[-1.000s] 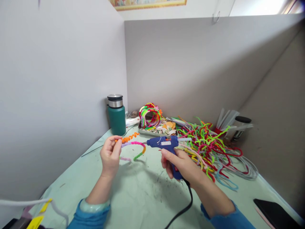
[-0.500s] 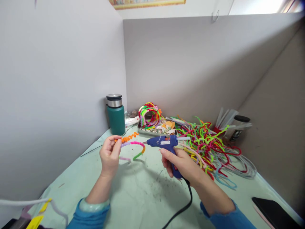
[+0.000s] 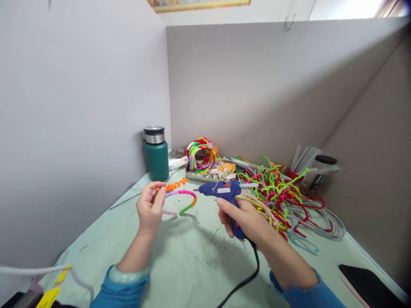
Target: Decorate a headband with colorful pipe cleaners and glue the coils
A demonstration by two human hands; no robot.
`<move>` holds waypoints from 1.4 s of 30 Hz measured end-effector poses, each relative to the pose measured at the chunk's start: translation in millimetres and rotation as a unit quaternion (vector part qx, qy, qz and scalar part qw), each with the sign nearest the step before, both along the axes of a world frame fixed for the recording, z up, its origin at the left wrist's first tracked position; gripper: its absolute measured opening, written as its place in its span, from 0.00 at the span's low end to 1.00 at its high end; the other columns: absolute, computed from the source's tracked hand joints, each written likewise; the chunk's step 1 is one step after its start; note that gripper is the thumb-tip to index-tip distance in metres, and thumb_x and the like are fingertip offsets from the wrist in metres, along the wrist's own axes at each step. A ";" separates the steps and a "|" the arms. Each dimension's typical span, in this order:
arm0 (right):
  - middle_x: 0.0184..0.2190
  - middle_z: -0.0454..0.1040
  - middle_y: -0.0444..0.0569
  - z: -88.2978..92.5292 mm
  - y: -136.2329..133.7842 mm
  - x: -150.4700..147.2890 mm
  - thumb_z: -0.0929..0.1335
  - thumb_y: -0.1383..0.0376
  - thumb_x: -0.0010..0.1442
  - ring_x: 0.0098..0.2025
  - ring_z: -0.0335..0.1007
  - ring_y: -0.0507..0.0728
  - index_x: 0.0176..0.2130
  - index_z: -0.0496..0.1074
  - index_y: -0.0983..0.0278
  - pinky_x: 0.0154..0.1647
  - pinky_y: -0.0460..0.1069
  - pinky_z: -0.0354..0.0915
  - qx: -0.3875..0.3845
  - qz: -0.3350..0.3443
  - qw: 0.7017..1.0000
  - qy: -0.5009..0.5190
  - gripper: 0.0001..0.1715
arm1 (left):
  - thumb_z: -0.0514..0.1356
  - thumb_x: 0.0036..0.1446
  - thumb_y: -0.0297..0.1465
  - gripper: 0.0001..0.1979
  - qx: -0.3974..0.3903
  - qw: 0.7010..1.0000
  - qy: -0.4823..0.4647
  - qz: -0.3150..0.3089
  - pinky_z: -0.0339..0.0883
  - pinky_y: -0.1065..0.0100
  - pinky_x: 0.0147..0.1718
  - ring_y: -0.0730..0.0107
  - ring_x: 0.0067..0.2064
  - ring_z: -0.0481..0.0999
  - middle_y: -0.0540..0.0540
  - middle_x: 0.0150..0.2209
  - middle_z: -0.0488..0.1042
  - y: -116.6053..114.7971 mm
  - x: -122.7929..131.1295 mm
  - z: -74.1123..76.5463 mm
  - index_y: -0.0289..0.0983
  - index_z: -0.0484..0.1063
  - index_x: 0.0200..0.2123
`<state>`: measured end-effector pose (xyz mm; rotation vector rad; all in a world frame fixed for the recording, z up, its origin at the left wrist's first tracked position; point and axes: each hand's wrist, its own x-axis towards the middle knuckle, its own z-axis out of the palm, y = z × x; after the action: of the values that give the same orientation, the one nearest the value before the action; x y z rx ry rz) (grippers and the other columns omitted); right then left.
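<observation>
Between the thumb and fingers of my left hand (image 3: pixel 150 207) is pinched a coiled orange pipe cleaner (image 3: pixel 175 185), its spiral end sticking out to the right. Just beyond those fingers a curved, many-coloured pipe cleaner band (image 3: pixel 186 193) forms an open loop in lilac, pink, orange and green; whether the left hand also grips it I cannot tell. My right hand (image 3: pixel 239 216) is wrapped round the handle of a blue hot glue gun (image 3: pixel 221 189). Its nozzle points left, close to the band's right side, and a clear glue stick (image 3: pixel 248 185) juts from the back.
A green bottle (image 3: pixel 156 156) stands at the back left. Beside it, a tray (image 3: pixel 208 178) carries finished-looking fuzzy rings (image 3: pixel 201 156) and small pieces. Loose pipe cleaners (image 3: pixel 276 188) are heaped at the right, near a jar (image 3: pixel 316 173). A black phone (image 3: pixel 369 284) lies front right; the gun's cord (image 3: pixel 244 282) trails forward.
My left hand, with the orange pipe cleaner, has shifted very slightly to the right. The glue gun has also moved a touch to the right; both holds are unchanged.
</observation>
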<state>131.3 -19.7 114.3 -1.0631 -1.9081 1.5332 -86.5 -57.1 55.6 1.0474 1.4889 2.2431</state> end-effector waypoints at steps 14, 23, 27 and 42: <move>0.13 0.64 0.41 -1.8 1.0 -0.1 0.61 0.47 0.56 0.13 0.60 0.47 0.24 0.62 0.66 0.14 0.42 0.52 0.009 0.003 1.000 -0.022 0.25 | 0.58 0.50 0.32 0.07 -0.001 1.000 0.020 -0.008 0.52 0.80 0.12 0.82 0.16 0.57 0.57 0.17 0.58 1.5 1.3 -0.8 0.36 0.68 0.34; 0.13 0.64 0.40 7.0 -7.5 -4.3 0.61 0.48 0.56 0.13 0.59 0.47 0.23 0.62 0.65 0.16 0.42 0.54 0.008 0.009 1.000 -0.007 0.24 | 0.58 0.52 0.33 0.08 -0.035 0.998 0.056 -0.017 0.60 0.79 0.16 0.76 0.23 0.69 0.51 0.23 0.69 1.6 7.2 -0.7 0.36 0.67 0.36; 0.13 0.63 0.39 8.1 -11.7 -6.2 0.61 0.48 0.56 0.14 0.59 0.46 0.23 0.62 0.65 0.17 0.42 0.55 0.011 0.017 1.000 0.002 0.24 | 0.57 0.54 0.33 0.09 -0.032 0.997 0.063 -0.039 0.62 0.77 0.18 0.81 0.19 0.65 0.49 0.27 0.73 4.0 10.6 -0.6 0.36 0.65 0.37; 0.11 0.64 0.41 10.7 -22.9 -11.1 0.61 0.47 0.56 0.15 0.62 0.47 0.22 0.62 0.65 0.19 0.42 0.57 0.048 0.032 0.996 -0.063 0.26 | 0.54 0.56 0.33 0.09 -0.019 0.999 0.015 -0.035 0.64 0.77 0.20 0.80 0.22 0.64 0.49 0.30 0.71 12.5 22.4 3.4 0.37 0.63 0.40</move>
<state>120.2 -42.6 124.9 -1.0898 -2.0972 1.4220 -64.1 -44.7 59.0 1.1098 1.4760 2.1523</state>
